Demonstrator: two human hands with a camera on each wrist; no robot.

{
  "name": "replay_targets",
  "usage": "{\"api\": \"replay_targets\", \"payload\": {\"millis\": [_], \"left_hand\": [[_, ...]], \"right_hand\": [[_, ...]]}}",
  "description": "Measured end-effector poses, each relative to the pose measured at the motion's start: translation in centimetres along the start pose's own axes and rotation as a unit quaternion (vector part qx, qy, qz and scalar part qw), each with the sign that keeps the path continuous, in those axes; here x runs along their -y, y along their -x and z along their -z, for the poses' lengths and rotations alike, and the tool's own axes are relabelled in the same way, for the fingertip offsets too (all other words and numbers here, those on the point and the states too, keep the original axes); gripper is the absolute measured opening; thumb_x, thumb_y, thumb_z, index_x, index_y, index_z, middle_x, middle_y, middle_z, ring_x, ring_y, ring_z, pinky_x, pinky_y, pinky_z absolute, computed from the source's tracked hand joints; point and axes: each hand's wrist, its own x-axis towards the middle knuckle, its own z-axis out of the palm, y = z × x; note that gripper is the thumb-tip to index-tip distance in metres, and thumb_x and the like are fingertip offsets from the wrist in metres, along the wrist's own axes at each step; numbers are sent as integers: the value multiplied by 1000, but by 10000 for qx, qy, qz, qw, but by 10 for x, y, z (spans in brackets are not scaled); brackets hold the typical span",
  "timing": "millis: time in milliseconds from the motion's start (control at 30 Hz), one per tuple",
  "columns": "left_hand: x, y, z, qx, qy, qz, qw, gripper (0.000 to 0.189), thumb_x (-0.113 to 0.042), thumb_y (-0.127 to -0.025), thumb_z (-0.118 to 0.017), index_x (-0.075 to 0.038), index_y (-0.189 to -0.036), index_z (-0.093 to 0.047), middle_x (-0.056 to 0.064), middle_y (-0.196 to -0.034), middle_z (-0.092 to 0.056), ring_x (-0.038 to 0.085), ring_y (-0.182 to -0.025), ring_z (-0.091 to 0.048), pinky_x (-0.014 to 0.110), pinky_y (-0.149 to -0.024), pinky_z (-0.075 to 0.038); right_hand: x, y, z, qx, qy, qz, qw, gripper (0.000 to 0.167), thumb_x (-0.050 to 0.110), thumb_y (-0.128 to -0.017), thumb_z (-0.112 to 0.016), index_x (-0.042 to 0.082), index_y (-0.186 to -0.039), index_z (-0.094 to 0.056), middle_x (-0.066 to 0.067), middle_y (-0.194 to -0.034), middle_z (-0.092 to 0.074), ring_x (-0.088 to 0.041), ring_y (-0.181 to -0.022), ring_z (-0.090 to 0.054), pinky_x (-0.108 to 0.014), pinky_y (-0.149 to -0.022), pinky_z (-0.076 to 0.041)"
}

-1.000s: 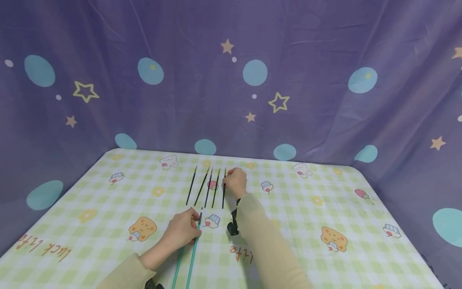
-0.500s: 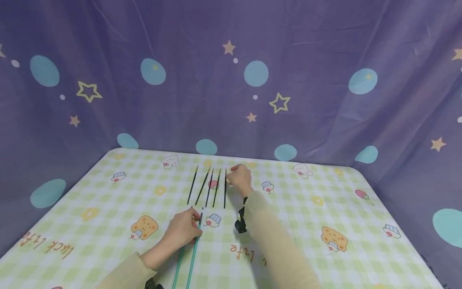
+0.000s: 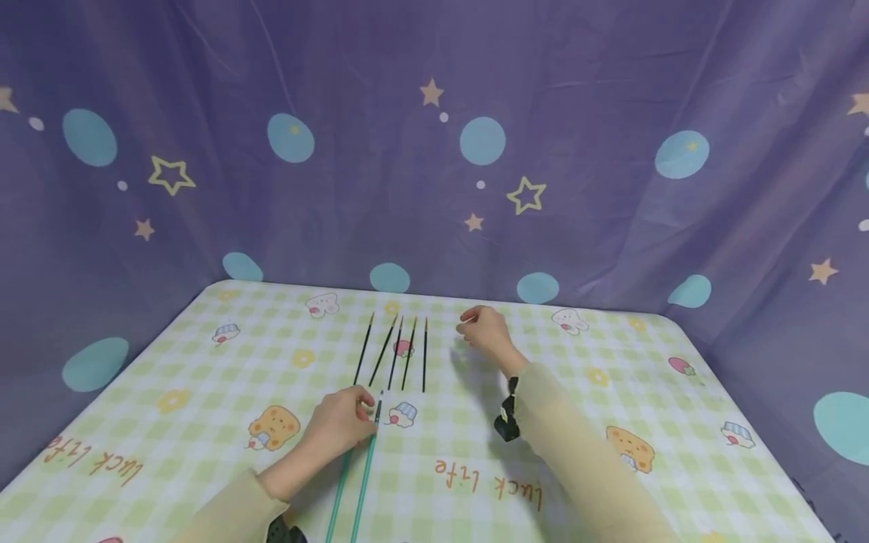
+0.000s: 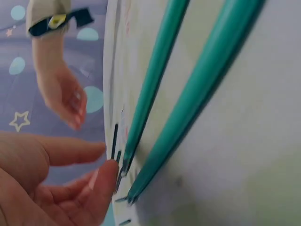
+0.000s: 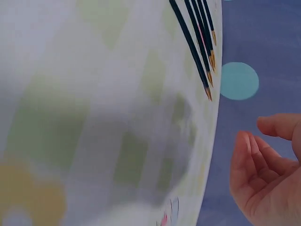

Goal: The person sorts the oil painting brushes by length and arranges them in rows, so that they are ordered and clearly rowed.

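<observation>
Two slim paintbrushes with teal handles point(image 3: 363, 479) lie side by side on the tablecloth, running toward the near edge. Beside their dark tips is my left hand point(image 3: 339, 418); in the left wrist view its thumb and fingers point(image 4: 75, 151) are spread slightly apart with nothing between them. Beyond lies a row of several thin black paintbrushes, the rightmost black brush point(image 3: 425, 354) nearly straight, their golden tips pointing to the far edge. Right of that row my right hand point(image 3: 487, 329) hovers over the cloth, fingers loosely bent and holding nothing, as the right wrist view also shows.
A checked green-and-white tablecloth point(image 3: 570, 392) with printed cakes, bears and lettering covers the table. Behind the table's far edge hangs a purple curtain point(image 3: 380, 188) with stars and blue spots. Each wrist wears a dark camera strap point(image 3: 508, 418).
My right hand has let go of the rightmost black paintbrush and moved right, away from the row. My left hand has barely shifted beside the teal paintbrushes.
</observation>
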Motion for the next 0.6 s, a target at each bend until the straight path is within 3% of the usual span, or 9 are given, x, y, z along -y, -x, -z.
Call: {"api": "replay_targets", "payload": {"millis": [300, 467, 600], "left_hand": [[-1, -20, 10, 186, -4, -653, 9977, 17, -14, -79, -67, -8, -94, -62, -4, -69, -54, 9, -53, -49, 25, -49, -40], [1, -32, 13, -3, -305, -1235, 9919, 17, -15, -80, -66, -9, -96, -63, -7, -72, -55, 7, -61, -48, 24, -54, -41], [4, -40, 13, -281, -722, -1691, 9825, 18, -16, -81, -65, -10, -98, -63, -5, -77, -56, 6, -63, -48, 22, -55, -41]], "right_hand": [[-26, 19, 31, 860, 48, 654, 9941, 24, 10, -83, -58, -1, -103, -61, -16, -85, -66, -23, -68, -62, -25, -56, -50], [-43, 32, 44, 881, 399, 1053, 9897, 23, 12, -83, -59, 2, -103, -62, -8, -85, -65, -14, -66, -61, -25, -58, -50], [-54, 41, 53, 626, 751, 1344, 9861, 20, 12, -83, -60, 4, -102, -63, -5, -84, -65, -11, -68, -61, -25, -60, -49]]}}
